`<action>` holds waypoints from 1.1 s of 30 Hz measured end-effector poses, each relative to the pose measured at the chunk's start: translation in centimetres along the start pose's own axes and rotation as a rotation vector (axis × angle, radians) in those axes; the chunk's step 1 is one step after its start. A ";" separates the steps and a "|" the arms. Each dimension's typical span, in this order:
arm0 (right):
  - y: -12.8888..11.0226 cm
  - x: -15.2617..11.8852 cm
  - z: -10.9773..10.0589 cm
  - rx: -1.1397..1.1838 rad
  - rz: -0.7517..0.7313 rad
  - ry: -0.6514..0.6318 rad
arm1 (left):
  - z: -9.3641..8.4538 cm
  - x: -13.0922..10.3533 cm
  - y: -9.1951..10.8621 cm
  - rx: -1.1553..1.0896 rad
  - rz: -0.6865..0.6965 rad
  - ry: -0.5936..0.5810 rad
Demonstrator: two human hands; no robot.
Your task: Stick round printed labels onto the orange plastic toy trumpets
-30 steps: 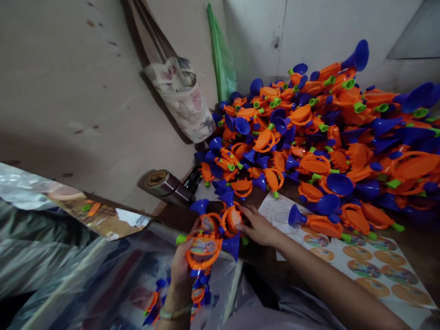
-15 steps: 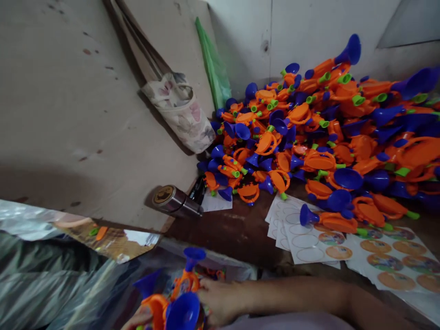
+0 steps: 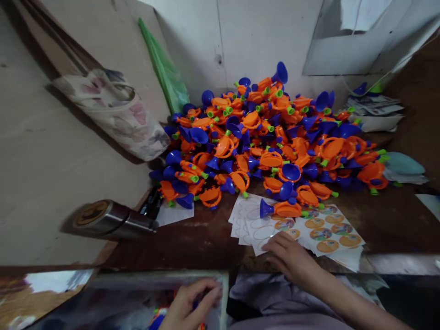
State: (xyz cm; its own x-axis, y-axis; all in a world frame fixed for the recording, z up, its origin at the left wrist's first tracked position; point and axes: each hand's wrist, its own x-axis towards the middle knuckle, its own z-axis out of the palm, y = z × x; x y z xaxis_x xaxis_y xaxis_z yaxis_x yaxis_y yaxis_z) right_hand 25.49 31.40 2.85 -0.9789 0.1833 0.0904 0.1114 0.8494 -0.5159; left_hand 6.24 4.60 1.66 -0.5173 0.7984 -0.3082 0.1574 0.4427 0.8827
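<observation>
Orange and blue plastic toy trumpets (image 3: 271,159) lie heaped toward the back of the brown tabletop (image 3: 206,245), and one stray trumpet (image 3: 287,209) rests across the oval sticker sheets (image 3: 305,229) by the front edge. That stray looks like the likeliest trouble to me: tug the paper from beneath it and it could roll, or a sheet could crease or tear. The right forearm passes close to the front edge too, where a careless sweep might push the sheets' near corner over. Jostling the heap could send loose trumpets sliding.

The right hand (image 3: 292,259) has its bent fingertips at the sheets; I can't tell whether they pinch one. The left hand (image 3: 192,302) is loosely curled, thumb apart from forefinger, with nothing visible in it, above a plastic-lined box (image 3: 225,298) below the front edge. Trumpets partly show inside, half hidden by that hand. A lidded steel thermos (image 3: 115,220) stands at the tabletop's left edge; the hanging floral bag's (image 3: 127,121) contents are unclear.
</observation>
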 end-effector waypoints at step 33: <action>4.6 -2.7 -6.3 -0.013 -0.333 0.536 | 8.8 14.0 15.5 -0.205 0.096 -0.194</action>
State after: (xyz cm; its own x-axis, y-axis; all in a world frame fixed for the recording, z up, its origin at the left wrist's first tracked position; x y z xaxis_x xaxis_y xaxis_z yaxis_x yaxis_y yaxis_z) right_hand 29.77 37.90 5.56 -0.7401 0.1277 0.6603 -0.1793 0.9088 -0.3767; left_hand 8.85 26.28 7.91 -0.3344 0.9045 -0.2648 0.0139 0.2856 0.9582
